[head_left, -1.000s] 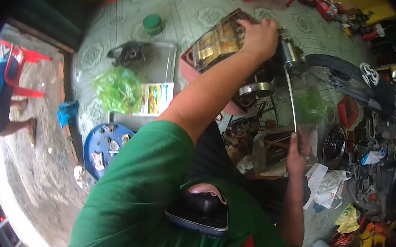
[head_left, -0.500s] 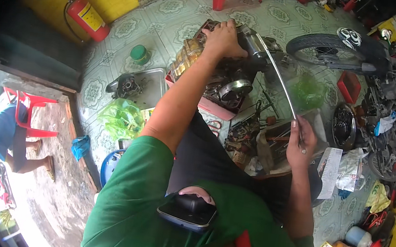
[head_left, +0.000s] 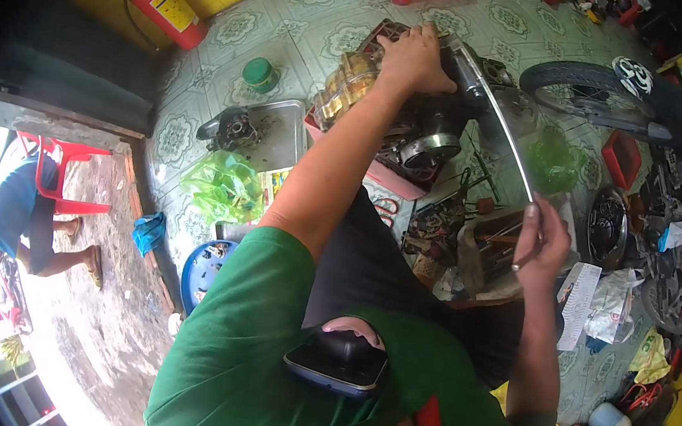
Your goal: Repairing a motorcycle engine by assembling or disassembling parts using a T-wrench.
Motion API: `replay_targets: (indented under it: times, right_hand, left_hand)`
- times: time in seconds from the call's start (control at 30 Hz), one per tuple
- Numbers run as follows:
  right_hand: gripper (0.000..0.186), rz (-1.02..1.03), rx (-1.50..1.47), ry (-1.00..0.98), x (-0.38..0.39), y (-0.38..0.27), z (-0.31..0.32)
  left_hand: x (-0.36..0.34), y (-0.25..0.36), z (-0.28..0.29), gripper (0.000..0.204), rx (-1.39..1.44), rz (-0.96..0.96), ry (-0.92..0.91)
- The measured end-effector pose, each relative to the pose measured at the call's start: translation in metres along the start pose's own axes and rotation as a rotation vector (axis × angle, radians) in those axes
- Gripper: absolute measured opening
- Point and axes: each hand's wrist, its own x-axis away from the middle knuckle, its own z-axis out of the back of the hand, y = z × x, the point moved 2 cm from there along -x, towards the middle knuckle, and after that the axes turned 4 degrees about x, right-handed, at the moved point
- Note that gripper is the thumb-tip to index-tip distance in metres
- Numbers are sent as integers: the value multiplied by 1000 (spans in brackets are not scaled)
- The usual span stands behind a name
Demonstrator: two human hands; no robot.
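Note:
My left hand (head_left: pixel 413 61) is laid over the top of a motorcycle engine (head_left: pixel 431 149), thumb stretched to the right and fingers curled on its far side. In my right hand (head_left: pixel 544 239) is the near end of a long, slim chrome wrench bar (head_left: pixel 509 131). The bar slants up and left to the engine's right side, beside my left hand; how its far end sits there is hard to make out. A pinkish-red crate (head_left: pixel 394 179) bears the engine, with golden-brown metal casing (head_left: pixel 346 89) on the left.
Left of the crate are a metal tray (head_left: pixel 288 124) with a dark part, a green tub (head_left: pixel 261 76) and a green plastic bag (head_left: pixel 223 186). Loose tools (head_left: pixel 439 227) lie near my legs. A motorcycle wheel (head_left: pixel 570 87) and red tray (head_left: pixel 621 159) are right. A person (head_left: pixel 19 196) bends outside.
The whole scene has shifted slightly to the right in view. My hands keep their places on the engine and bar, with the right fingers a little differently set around the bar's end.

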Motion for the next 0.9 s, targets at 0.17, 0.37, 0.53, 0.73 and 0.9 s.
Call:
replay_targets:
  times: [0.17, 0.37, 0.53, 0.73, 0.9]
  right_hand:
    - [25, -57, -74, -12, 0, 12, -2]
    - [24, -74, -30, -160, 0, -1, 5]
    - [15, -115, -49, -98, 51, -6, 0]
    - [18, -27, -3, -67, 68, 11, -32]
    - [20, -4, -54, -34, 55, 9, -42]
  left_hand:
    - [-1, 1, -3, 120, 3, -1, 27]
    - [-2, -10, 3, 131, 31, -27, -23]
    - [-3, -20, 3, 135, 36, -219, -127]
    - [0, -18, -3, 134, 52, -239, -24]
    - [-2, -22, 0, 138, 57, -260, -65]
